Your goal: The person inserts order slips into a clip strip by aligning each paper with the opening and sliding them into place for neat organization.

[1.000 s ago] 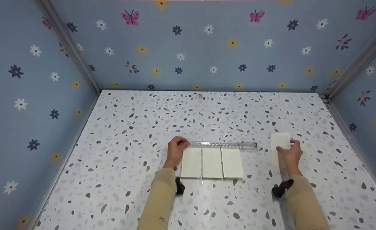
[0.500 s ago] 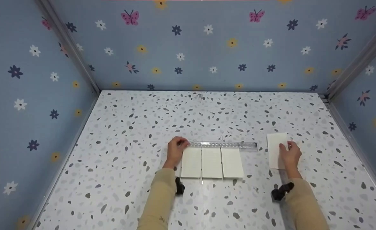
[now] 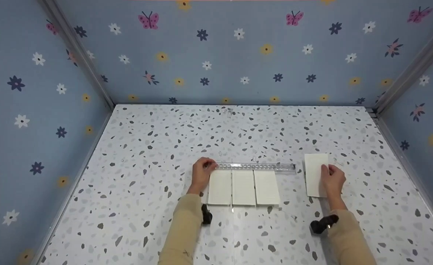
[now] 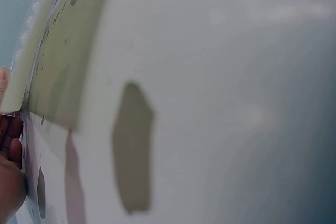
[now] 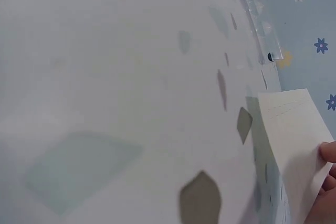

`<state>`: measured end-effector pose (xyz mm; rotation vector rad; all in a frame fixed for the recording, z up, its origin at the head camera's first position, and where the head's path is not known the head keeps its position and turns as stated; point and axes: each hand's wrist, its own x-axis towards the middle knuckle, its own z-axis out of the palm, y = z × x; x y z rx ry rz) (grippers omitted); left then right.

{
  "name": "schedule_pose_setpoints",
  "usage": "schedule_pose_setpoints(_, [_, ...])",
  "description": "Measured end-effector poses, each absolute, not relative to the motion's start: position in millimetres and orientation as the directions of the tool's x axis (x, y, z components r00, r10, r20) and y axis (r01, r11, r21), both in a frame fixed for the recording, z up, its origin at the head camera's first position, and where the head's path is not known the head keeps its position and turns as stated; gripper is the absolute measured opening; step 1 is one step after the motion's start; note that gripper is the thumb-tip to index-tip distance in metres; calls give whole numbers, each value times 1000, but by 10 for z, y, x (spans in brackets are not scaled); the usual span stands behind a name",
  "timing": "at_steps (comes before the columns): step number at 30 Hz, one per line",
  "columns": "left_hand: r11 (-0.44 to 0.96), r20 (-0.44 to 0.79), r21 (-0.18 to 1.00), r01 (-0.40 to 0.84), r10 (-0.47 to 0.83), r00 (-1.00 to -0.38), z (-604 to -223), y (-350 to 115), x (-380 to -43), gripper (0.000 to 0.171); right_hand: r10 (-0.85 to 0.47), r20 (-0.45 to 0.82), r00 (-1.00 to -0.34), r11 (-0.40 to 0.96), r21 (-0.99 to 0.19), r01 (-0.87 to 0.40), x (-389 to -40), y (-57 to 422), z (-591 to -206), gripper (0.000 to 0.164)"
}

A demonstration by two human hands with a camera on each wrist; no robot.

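A clear plastic strip (image 3: 255, 166) with a row of round shapes along it lies crosswise in the head view. Three cream paper cards (image 3: 244, 187) sit side by side along its near edge. My left hand (image 3: 202, 173) grips the strip's left end, thumb and fingers around it; part of this hand (image 4: 11, 177) shows at the left wrist view's edge. To the right, my right hand (image 3: 334, 180) pinches another cream card (image 3: 315, 175) by its right edge, thumb on top. In the right wrist view this card (image 5: 294, 129) is raised and tilted above the tabletop.
The white speckled tabletop (image 3: 164, 132) lies under everything. Blue walls (image 3: 231, 55) with flowers and butterflies stand at the back and on both sides. Black wrist cameras (image 3: 325, 223) hang near both cuffs.
My right hand has moved the held card slightly left and nearer, and the card now faces up more squarely. The left hand, strip and three cards have stayed in place.
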<state>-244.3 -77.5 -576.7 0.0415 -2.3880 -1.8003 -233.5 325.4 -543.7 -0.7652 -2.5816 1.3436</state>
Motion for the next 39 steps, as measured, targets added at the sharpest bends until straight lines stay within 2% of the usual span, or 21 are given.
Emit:
schedule_pose_setpoints(5, [271, 114, 959, 79, -115, -987, -5777, -770, -2447, 11, 500, -182, -846, 427, -799, 424, -2312, 3239, -5419, 48])
schedule_pose_setpoints(18, [281, 142, 954, 107, -108, -984, -5759, -773, -2450, 8, 478, -186, -859, 413, -815, 406, -2181, 3165, -5380, 55])
schedule_pose_setpoints(32, [292, 126, 952, 88, -115, -985, -5763, -769, -2449, 9, 438, -312, -843, 361, -797, 483, -2066, 3090, -5424, 61])
schedule_pose_setpoints(39, [293, 130, 952, 91, -115, -985, -5776, -772, -2457, 8, 413, -328, -850, 356, -801, 482, -2005, 3045, -5424, 61])
